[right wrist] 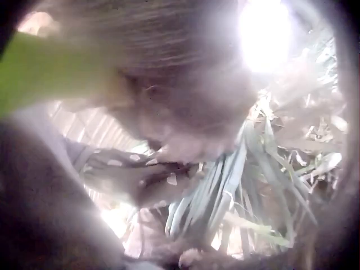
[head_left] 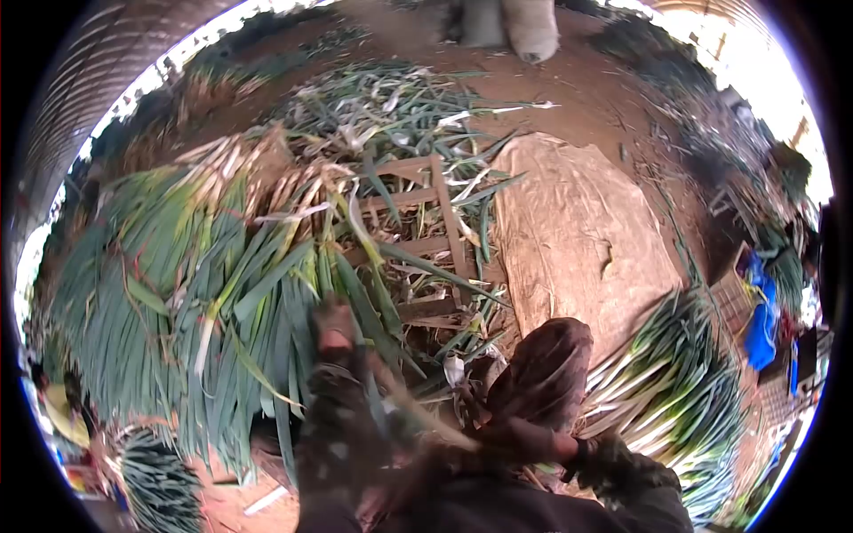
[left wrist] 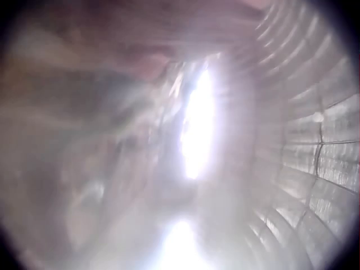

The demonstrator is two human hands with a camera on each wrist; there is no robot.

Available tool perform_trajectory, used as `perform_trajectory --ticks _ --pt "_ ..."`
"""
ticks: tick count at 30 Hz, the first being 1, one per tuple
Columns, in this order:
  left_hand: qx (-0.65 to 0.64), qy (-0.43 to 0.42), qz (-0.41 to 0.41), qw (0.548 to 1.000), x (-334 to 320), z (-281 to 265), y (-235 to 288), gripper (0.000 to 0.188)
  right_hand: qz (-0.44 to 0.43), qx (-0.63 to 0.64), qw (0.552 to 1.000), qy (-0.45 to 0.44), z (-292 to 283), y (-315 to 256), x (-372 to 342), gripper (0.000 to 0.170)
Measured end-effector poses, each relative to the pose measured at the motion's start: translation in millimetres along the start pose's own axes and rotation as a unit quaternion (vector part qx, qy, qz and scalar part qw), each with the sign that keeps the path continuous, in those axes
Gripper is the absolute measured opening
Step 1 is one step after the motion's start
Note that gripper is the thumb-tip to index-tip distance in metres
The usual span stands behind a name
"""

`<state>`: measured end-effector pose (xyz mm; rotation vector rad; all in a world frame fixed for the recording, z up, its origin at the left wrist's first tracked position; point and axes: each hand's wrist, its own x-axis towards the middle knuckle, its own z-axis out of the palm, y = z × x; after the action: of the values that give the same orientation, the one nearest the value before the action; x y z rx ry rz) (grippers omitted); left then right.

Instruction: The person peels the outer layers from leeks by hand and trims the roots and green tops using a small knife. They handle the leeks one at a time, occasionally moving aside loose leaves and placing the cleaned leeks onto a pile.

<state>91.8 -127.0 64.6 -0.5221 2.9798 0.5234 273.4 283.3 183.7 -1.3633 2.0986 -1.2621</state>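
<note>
In the head view my left hand [head_left: 333, 322], dark-covered with bare wrist showing, is at the edge of a large heap of leeks [head_left: 169, 293]. Its fingers are blurred among the green leaves, and I cannot tell whether they grip any. My right hand [head_left: 522, 439], also dark-covered, is low in front of my body beside my knee. It holds the end of a pale leek [head_left: 422, 416], motion-blurred and slanting up toward the left forearm. A bright green leaf [right wrist: 50, 73] crosses close to the right wrist camera. The left wrist view is mostly smeared.
A wooden slatted frame [head_left: 442, 200] lies ahead among loose leaves. Right of it a brown cloth sheet [head_left: 577, 231] covers the ground. A fanned leek pile [head_left: 671, 391] lies by my right side, with a blue plastic item [head_left: 761, 324] beyond. Sacks [head_left: 531, 31] stand far ahead.
</note>
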Motion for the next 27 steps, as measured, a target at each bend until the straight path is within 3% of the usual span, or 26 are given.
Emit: perform_trajectory --ticks 1,2,3,5,7,8,9,10,11,12,13,15,16,19,20,21,22,23,24,25,26,27 --pt "-0.212 0.063 -0.022 0.975 56 54 -90 0.015 -0.047 -0.033 0.998 -0.021 -7 3 -12 0.011" --pt "-0.414 0.036 -0.008 0.909 42 39 -80 0.018 -0.04 -0.035 0.998 -0.016 -17 11 -18 0.011" --pt "-0.596 0.01 0.0 0.803 15 12 -57 0.026 -0.03 -0.028 0.999 -0.014 -22 17 -25 0.011" --pt "-0.433 -0.118 0.065 0.891 -53 -27 -2 0.023 -0.008 0.013 1.0 -0.022 -13 21 -34 0.012" --pt "-0.323 -0.182 0.109 0.922 -88 -2 15 0.023 0.103 0.133 0.985 -0.039 -18 25 -11 0.013" --pt "-0.332 -0.076 0.133 0.931 -107 15 25 0.021 0.211 0.233 0.948 -0.057 -30 27 7 0.016" --pt "-0.334 0.032 0.162 0.928 -121 26 29 0.019 0.051 0.013 0.997 -0.052 -35 46 23 0.014" --pt "-0.355 0.063 0.15 0.92 -129 33 23 0.02 -0.113 -0.21 0.971 -0.036 -37 63 37 0.012" --pt "-0.378 0.094 0.139 0.91 -137 41 17 0.022 0.032 -0.086 0.996 -0.005 -48 51 52 0.013" --pt "-0.402 0.127 0.128 0.898 -145 45 12 0.024 0.176 0.038 0.983 0.022 -64 25 69 0.015" --pt "-0.428 0.023 0.077 0.9 -156 37 2 0.025 0.314 0.158 0.935 0.047 -73 10 83 0.017" --pt "-0.462 -0.186 -0.024 0.867 -183 1 -17 0.028 0.286 0.176 0.933 0.126 -69 24 99 0.02" --pt "-0.505 -0.166 -0.054 0.845 -201 -7 -12 0.034 0.274 0.186 0.929 0.166 -61 33 102 0.022" --pt "-0.421 -0.003 0.032 0.907 -228 1 2 0.039 0.263 0.2 0.916 0.226 -14 59 120 0.022" --pt "-0.149 0.212 0.262 0.93 -219 39 -14 0.032 0.29 0.251 0.896 0.223 1 55 126 0.023" --pt "-0.092 0.188 0.301 0.93 -223 47 -9 0.029 0.295 0.206 0.905 0.228 23 63 129 0.021" --pt "-0.035 0.163 0.34 0.926 -229 56 -1 0.025 0.146 -0.133 0.956 0.216 60 93 126 0.021" --pt "0.022 0.138 0.377 0.916 -233 63 7 0.023 0.1 -0.225 0.946 0.21 77 97 125 0.021" --pt "-0.195 0.032 0.218 0.956 -236 57 19 0.022 0.054 -0.316 0.923 0.212 94 101 124 0.02" --pt "-0.395 -0.076 0.042 0.915 -239 43 34 0.021 0.131 -0.169 0.946 0.245 96 81 129 0.019" --pt "-0.432 -0.106 0.013 0.895 -237 42 33 0.021 0.202 -0.017 0.941 0.27 96 69 134 0.018" --pt "-0.467 -0.133 -0.019 0.874 -235 43 32 0.022 0.198 -0.011 0.943 0.266 95 75 135 0.019"
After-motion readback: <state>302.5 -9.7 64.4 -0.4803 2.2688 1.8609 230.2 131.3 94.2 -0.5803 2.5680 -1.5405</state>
